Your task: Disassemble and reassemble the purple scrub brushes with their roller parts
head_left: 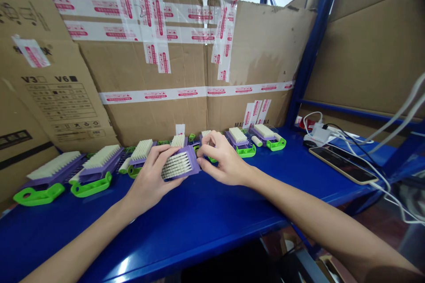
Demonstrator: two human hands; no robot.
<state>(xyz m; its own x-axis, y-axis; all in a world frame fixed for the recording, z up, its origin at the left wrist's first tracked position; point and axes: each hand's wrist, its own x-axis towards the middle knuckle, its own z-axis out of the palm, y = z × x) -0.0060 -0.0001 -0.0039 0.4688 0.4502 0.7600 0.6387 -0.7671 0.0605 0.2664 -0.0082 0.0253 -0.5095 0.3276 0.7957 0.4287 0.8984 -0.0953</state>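
Observation:
My left hand (146, 192) is closed around a purple brush head (177, 166), its pale bristles turned towards me, above the middle of the blue shelf. At the brush head's right end my right hand (227, 162) is closed in a pinch against its edge. Whatever lies between those right fingertips is too small and hidden to make out. Behind both hands runs a row of several similar purple brush heads (102, 159) with bristles upward. Beside many of them lie bright green curved handles (91, 186) and short cream rollers (256, 141). Parts of the row are covered by my hands.
Taped cardboard (179, 62) stands upright behind the row. On the right of the blue shelf (212, 225) lie a phone (341, 164), a white charger (321, 132) and tangled cables. A blue metal post (312, 48) rises at the back right. The shelf's front edge is close to me.

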